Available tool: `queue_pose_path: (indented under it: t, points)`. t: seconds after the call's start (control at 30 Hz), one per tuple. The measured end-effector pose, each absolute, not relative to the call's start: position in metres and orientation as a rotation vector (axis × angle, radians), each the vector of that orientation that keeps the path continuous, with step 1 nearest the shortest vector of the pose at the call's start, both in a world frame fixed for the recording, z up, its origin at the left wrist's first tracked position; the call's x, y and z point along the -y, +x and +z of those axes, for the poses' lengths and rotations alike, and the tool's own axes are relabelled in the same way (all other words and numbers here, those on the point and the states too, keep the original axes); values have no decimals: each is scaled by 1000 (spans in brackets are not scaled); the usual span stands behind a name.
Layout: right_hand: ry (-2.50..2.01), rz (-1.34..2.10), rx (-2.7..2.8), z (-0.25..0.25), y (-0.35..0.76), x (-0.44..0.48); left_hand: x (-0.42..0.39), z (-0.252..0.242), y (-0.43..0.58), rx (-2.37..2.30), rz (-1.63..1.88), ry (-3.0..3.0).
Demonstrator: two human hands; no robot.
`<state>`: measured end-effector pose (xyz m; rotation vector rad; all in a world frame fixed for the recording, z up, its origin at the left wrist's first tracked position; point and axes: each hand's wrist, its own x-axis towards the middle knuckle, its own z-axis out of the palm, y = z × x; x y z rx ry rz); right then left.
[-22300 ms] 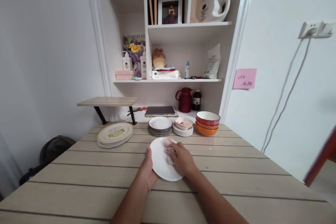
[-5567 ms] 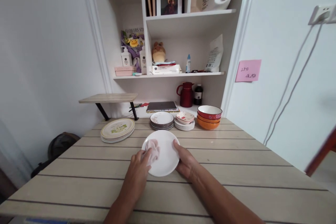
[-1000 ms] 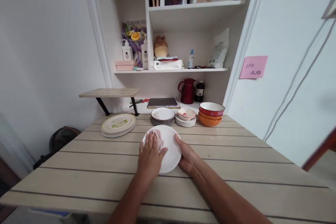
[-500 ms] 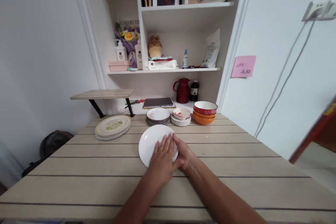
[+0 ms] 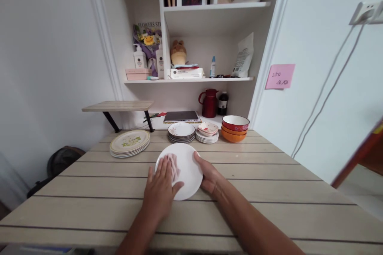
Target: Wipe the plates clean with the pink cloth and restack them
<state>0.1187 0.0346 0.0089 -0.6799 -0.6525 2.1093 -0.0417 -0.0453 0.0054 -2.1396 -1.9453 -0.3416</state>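
Note:
A plain white plate (image 5: 188, 167) is held tilted above the middle of the table. My right hand (image 5: 209, 174) grips its right rim, with the thumb on the upper face and the fingers underneath. My left hand (image 5: 161, 185) presses a pale pink cloth (image 5: 174, 167) against the left part of the plate. Its fingers lie rather flat over the cloth, and the thumb points right across the plate. Part of the cloth is hidden under the fingers.
Behind the plate stand dark-rimmed plates (image 5: 181, 130), small white plates (image 5: 207, 138) topped by patterned square dishes (image 5: 208, 128), and stacked bowls (image 5: 234, 135). Oval plates (image 5: 130, 142) lie at the left near a small raised shelf (image 5: 118, 106). A red jug (image 5: 209, 103) stands farther back.
My left hand has moved left across the plate with the cloth, from the right side to the left side. My right hand keeps its hold on the rim.

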Motion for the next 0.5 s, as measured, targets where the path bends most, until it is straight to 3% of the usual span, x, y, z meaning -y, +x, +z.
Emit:
queue_pose_path:
  t: [0.3, 0.5]
  points:
    - [-651, 2131, 675, 14, 117, -29, -4, 25, -6, 1973, -489, -2234]
    - [-618, 2163, 506, 10, 128, -42, 26, 13, 24, 1677, -441, -2538]
